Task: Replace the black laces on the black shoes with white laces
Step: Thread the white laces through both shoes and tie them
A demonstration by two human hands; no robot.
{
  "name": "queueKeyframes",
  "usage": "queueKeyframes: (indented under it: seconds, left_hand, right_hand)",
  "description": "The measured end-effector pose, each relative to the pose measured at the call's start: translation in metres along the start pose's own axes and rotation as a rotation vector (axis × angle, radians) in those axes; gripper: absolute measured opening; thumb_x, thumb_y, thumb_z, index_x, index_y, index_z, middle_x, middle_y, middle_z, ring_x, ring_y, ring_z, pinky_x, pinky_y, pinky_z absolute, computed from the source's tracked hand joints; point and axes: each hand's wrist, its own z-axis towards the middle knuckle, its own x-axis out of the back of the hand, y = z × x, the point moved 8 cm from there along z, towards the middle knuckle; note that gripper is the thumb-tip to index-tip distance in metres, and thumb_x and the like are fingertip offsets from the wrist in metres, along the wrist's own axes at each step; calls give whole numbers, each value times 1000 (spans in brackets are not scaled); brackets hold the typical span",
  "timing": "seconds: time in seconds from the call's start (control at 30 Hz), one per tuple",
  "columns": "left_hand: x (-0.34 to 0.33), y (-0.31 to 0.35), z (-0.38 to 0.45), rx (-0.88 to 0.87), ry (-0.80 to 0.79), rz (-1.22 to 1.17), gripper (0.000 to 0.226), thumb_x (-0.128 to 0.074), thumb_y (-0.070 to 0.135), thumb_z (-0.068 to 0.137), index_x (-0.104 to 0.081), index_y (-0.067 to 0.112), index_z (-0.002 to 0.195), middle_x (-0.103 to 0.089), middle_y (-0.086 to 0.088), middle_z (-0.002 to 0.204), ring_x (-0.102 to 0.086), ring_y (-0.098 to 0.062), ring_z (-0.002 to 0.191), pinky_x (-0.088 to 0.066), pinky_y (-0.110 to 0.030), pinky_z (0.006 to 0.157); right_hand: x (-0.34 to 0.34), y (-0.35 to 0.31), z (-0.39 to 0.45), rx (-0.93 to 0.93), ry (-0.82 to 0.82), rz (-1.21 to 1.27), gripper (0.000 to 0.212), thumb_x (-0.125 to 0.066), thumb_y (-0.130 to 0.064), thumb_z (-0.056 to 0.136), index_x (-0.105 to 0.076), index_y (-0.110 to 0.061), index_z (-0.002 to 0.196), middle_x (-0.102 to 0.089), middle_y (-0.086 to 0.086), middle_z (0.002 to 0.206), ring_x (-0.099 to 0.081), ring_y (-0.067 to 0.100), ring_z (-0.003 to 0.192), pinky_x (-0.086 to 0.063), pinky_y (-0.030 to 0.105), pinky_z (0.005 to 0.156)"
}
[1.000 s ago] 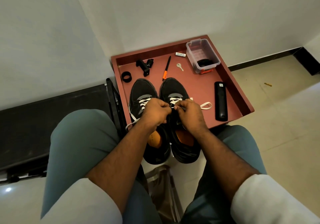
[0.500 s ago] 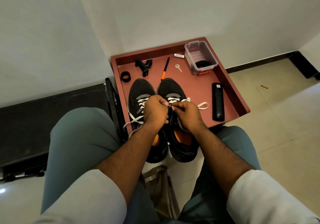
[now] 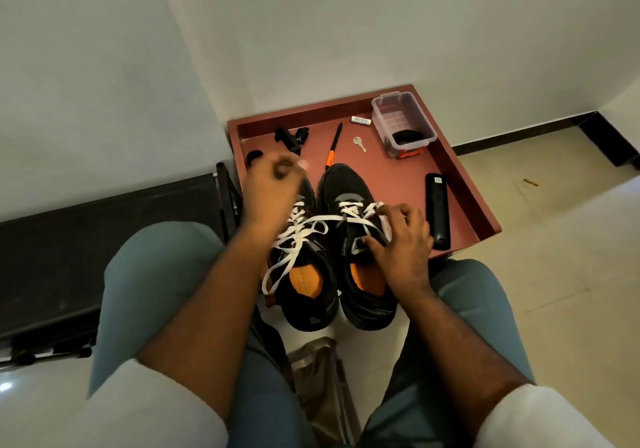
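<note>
A reddish-brown rimmed wooden tray [image 3: 464, 184] sits in a white-walled corner, carrying two black shoes [image 3: 349, 187], a clear plastic box [image 3: 403, 123] and a black remote [image 3: 437, 212]. The left hand [image 3: 273, 187] is blurred, so its fingers cannot be read; the right hand [image 3: 403, 239] has its fingers curled on a flat white lace [image 3: 363, 213].

Matt black cloth shoes [image 3: 349, 225], clear glossy plastic box [image 3: 403, 123]

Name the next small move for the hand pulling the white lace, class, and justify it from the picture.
Probably bring the left hand back and feed the white lace into the right shoe's next eyelet: the lace runs across from that shoe, whose upper eyelets look unlaced, while the right hand steadies it.
</note>
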Motion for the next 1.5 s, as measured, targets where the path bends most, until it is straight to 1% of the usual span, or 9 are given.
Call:
queueKeyframes:
  seconds: [0.13, 0.27, 0.53, 0.6, 0.7, 0.83, 0.97, 1.2, 1.5]
  left_hand:
    - [-84, -28, -28, -68, -391, 733, 30, -57, 31, 95, -61, 27, 124, -66, -1, 118, -62, -23, 106, -51, -36, 89]
    - [-62, -32, -17, 76, -289, 537, 12, -57, 26, 95, -69, 22, 96, -68, -1, 89, -63, -17, 77, -54, -35, 73]
    - [135, -26, 1, 92, 936, -154, 20, -48, 2, 93, -59, 3, 108, -59, -13, 115, -57, -21, 102, -37, -2, 75]
    - [125, -16, 0, 12, 861, -55, 25, -53, 4, 92, -57, 6, 116, -55, -12, 126, -53, -19, 116, -35, -2, 86]
    - [42, 4, 3, -125, 325, 180, 33, -55, 9, 96, -56, 18, 127, -57, 0, 129, -57, -14, 113, -45, -13, 86]
    - [-67, -21, -23, -81, -336, 588, 41, -57, 19, 95, -54, 28, 135, -59, -1, 130, -61, -23, 110, -52, -37, 88]
    - [-73, -31, -20, -45, -351, 749, 12, -61, 26, 93, -70, 24, 100, -69, -2, 93, -65, -24, 86, -55, -41, 79]
    - [-51, -23, -14, 0, -252, 591, 11, -62, 24, 93, -71, 18, 88, -67, 0, 77, -64, -20, 71, -56, -36, 68]
    - [-4, -44, 5, 176, -123, 634, 17, -65, 22, 91, -63, 20, 75, -68, -1, 84, -64, -19, 80, -54, -34, 72]
  right_hand:
    - [-4, -3, -3, 57, -45, -26, 55, -82, -27, 72, -53, -19, 117, -49, 4, 118, -53, 24, 104, -50, 41, 85]
    - [-4, 3, -6, 77, -90, 0, 45, -75, -20, 79, -51, -20, 118, -48, 0, 116, -59, 21, 95, -52, 33, 72]
    - [3, 1, -7, 138, -55, 5, 25, -69, -22, 85, -65, -18, 110, -64, 0, 102, -64, 23, 87, -54, 36, 67]
    - [11, -7, -8, 224, 12, -57, 16, -70, -22, 85, -71, -16, 99, -68, 2, 91, -66, 24, 77, -55, 36, 60]
    - [23, -15, -8, 297, 90, -66, 10, -68, -22, 88, -72, -14, 91, -69, 2, 83, -66, 22, 70, -54, 33, 57]
    - [43, 37, 3, -170, 213, 453, 16, -63, -20, 92, -70, -12, 105, -69, 1, 97, -63, 14, 88, -54, 30, 78]
    - [49, 87, 3, -465, 276, 408, 14, -59, -17, 94, -67, -12, 104, -67, 7, 104, -62, 23, 96, -52, 36, 84]
    - [-9, 13, 3, -11, -114, 340, 34, -65, -28, 90, -64, -15, 122, -62, -4, 115, -54, 9, 106, -42, 22, 89]
    - [-10, 17, 1, 7, -172, 157, 31, -53, -45, 94, -74, -22, 92, -71, -3, 84, -64, 17, 80, -52, 34, 69]
